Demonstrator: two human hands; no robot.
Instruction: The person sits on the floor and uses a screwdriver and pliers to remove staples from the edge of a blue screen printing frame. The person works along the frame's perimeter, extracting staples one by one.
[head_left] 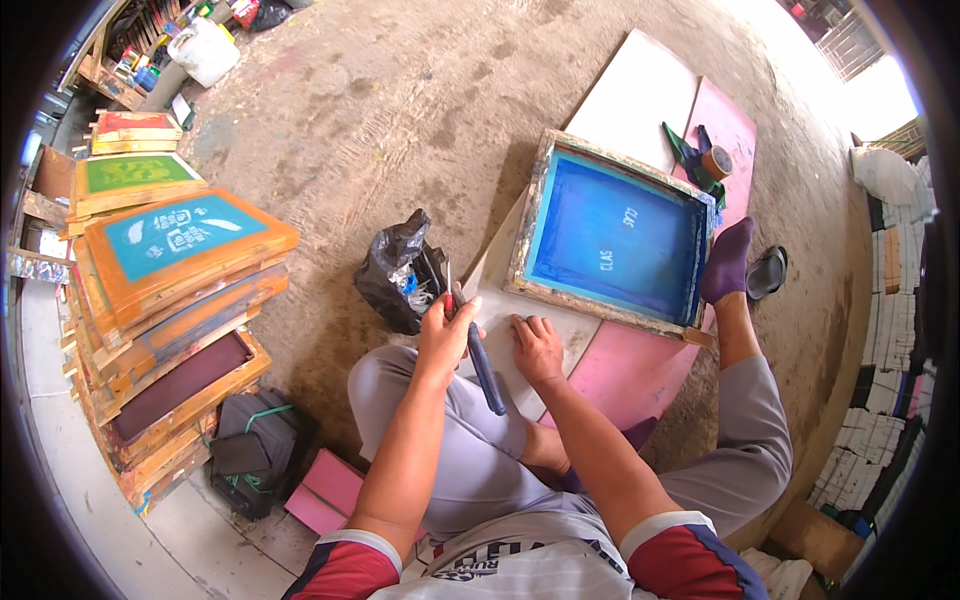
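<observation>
My left hand (447, 335) is closed around a slim tool with a long dark blue handle (484, 366). A red part and a thin metal tip stick out above the fingers; the tool's exact kind is unclear. My right hand (538, 350) rests on a pale board (515, 382), its fingers loosely bent and apart, with nothing visible in them. Just beyond and to the right lies a wooden-framed printing screen (590, 205) with blue mesh and pale lettering. Left of the tool's tip sits a crumpled black plastic bag (385, 275) with scraps inside.
A tall stack of wooden printing screens (195, 260) stands at left, beside a dark bundle tied with green cord (255, 450). Pink boards (640, 372) lie under the screen. A tape roll (717, 162) and dark green strips are at far right, near my purple-socked foot (728, 262).
</observation>
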